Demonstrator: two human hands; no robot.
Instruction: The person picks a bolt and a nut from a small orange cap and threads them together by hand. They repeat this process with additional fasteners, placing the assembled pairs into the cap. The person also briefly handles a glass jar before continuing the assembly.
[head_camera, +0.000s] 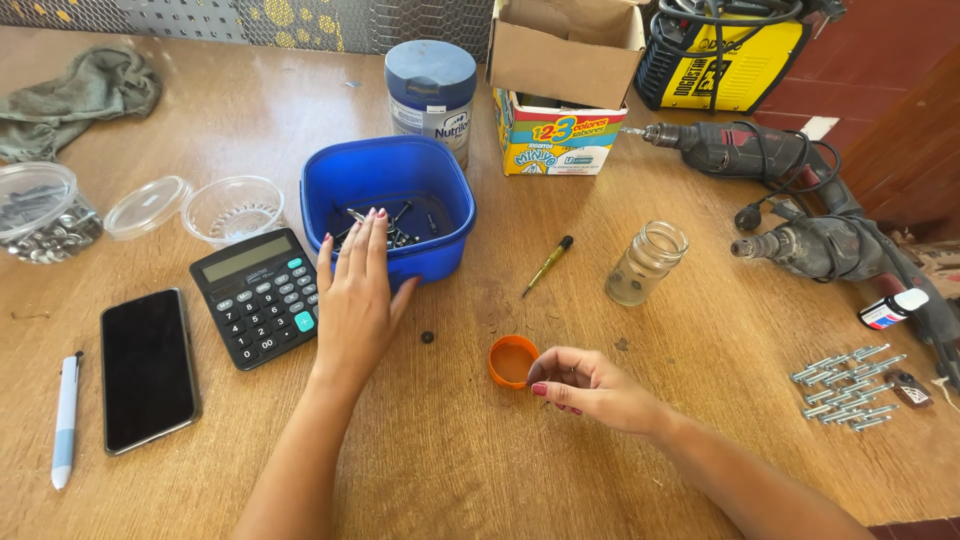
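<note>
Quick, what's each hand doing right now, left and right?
Left hand: open, fingers reaching into the blue tub.
Right hand: fingers curled beside the orange lid; holding anything, cannot tell.

On the wooden desk (480, 470), a black calculator (258, 296) lies just beside a dark phone (147, 368), with a white and blue pen (65, 420) at the far left. Behind them stand a clear tub of metal parts (40, 212), a loose clear lid (148, 206) and a clear bowl (233, 208). A grey rag (75, 95) lies in the corner. A small screwdriver (547, 264) and a glass jar (647, 263) sit mid-desk, two power drills (790, 195) and a cluster of screws (845, 388) to the right. A blue-lidded tin (431, 92) and cardboard box (565, 85) stand at the back.
</note>
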